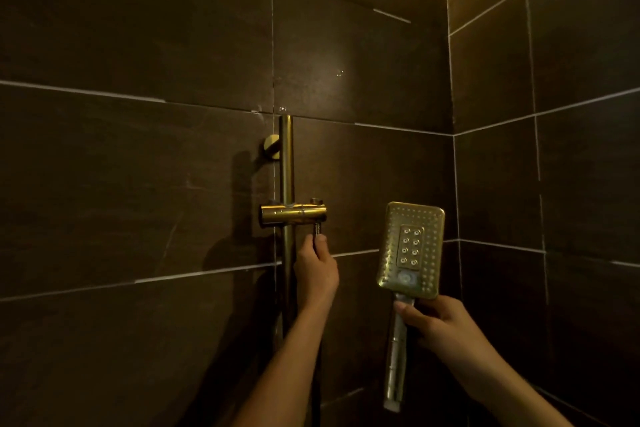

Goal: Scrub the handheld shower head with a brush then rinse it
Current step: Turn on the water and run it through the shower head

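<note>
Gripping the shower head (410, 250) handle upright, right hand (436, 326) raised, left hand (317, 270) pinching the hose (317, 230) under the holder (293, 215)

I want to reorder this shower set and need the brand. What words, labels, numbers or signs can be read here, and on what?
No text can be read.
The shower head, held in the right hand: nozzles only; its pale round button is too blurred to tell any mark.
The slider bracket, rail, and hose end in the left hand: no lettering shows.
</note>
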Tool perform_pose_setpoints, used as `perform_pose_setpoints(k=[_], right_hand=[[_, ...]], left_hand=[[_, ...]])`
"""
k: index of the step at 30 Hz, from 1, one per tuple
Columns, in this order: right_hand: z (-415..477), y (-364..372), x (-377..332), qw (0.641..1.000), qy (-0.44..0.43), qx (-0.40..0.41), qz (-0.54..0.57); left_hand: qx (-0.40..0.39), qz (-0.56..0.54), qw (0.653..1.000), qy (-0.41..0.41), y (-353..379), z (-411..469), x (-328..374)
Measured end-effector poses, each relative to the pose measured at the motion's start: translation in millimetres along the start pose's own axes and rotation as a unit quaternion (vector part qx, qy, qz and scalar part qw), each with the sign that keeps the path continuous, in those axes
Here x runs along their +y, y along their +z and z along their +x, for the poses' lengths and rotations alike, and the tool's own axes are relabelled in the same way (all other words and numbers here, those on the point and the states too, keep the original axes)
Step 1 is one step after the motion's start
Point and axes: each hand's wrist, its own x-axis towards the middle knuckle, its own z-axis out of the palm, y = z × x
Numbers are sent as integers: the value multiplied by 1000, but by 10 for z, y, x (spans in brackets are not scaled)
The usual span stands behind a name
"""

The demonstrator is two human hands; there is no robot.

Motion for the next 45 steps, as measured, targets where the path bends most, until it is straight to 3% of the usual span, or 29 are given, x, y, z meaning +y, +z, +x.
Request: perform_pose_setpoints(k=[4,11,18,24,34,39,45], right_hand=[[39,-56,-70,1000,-6,5,-21],[53,-131,-197,997,-56,11,-58],[-50,-437,-218,989,-106,32,-93],[-217,-677,-63,986,-99,60,-117],[-746,-666,822,994,-16,45,-100],[-992,-471,1686,991,97,40,-80],[-1293,-73,2675,974,214,25,-68]], left_hand=[[-1,-26,1000,12,66,144,82],[-90,-21,995,38,221,58,66],[-211,-92,969,-90,389,-523,-315],[-246,-89,953,-153,516,-1297,-776],[-283,-35,915,-286,21,-2482,-1773],[-269,40,909,-316,-620,-3023,-2414],[-259,107,877,-389,-1473,-3316,-2995]])
